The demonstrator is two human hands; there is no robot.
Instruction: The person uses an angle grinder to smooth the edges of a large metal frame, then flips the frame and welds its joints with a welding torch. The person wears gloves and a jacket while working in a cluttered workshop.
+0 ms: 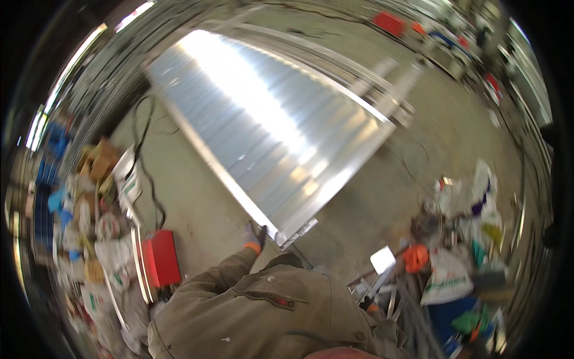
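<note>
- Grip, left hand (253, 236): we find it gloved, at the near corner of the metal panel (257, 161), fingers at the edge; blur prevents us from telling whether they close around it or only rest there.
- Grip, right hand (368, 304): we see it only in part, beside the jacket (317, 311) and near loose metal bars (412, 317); we cannot tell whether it is wide, narrow or holding anything.
- Position: we note the panel face up ahead of the person, its near corner just in front of the jacket, with rails (399, 90) showing past its far right side.
- Done, in our judgement: the ribbed sheet has a bright frame (338, 186) along its visible edges, so the panel looks largely put together.
- Left: we cannot confirm whether the corners are fastened or what work remains.
- Pose: we record the left sleeve (224, 269) reaching forward, elbow out to the side; the right arm is mostly hidden, its hand low and apart from the panel.
</note>
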